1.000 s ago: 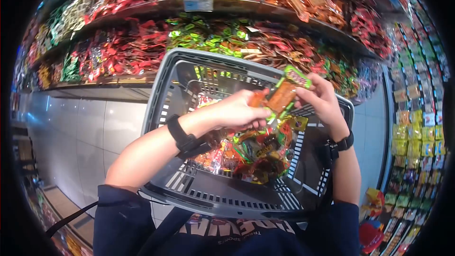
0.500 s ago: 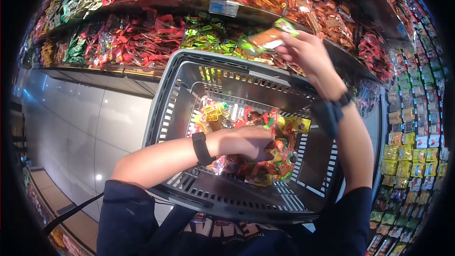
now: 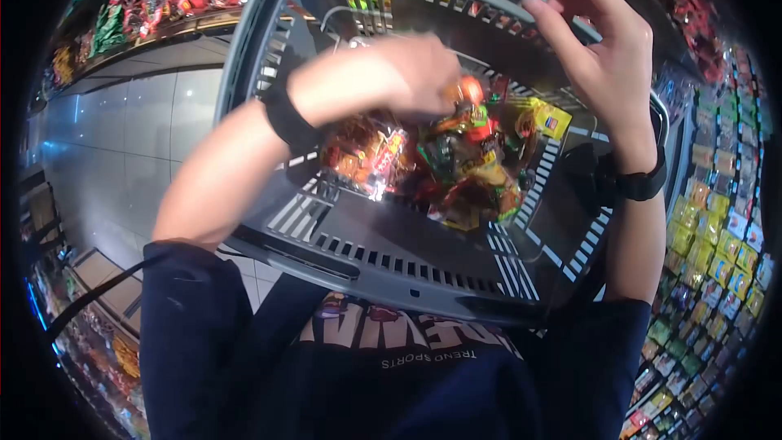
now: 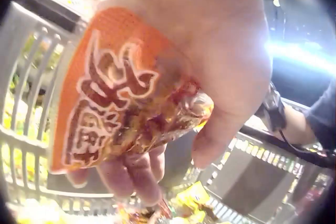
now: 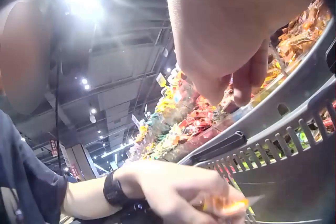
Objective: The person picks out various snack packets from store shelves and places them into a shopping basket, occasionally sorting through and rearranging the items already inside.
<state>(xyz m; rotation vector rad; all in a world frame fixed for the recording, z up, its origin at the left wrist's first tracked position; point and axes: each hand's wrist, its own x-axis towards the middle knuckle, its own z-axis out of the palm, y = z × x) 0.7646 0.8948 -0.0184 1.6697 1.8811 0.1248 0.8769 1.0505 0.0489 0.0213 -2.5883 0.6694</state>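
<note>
orange packet (image 4: 113, 95) across the left hand (image 4: 212, 50), fingertips (image 4: 149, 194) past its edge

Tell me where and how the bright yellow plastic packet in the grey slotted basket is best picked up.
Probably pinch the yellow packet by its outer right edge, coming from above on the person's right: it lies at the right end of the pile, that edge uncovered, while other packets crowd its left.

The basket (image 3: 407, 277) is smooth gray plastic. In the basket, the packs (image 3: 476, 171) look like shiny, crinkly plastic. Below the basket, the shirt (image 3: 383, 391) is soft-looking, dull cloth.
</note>
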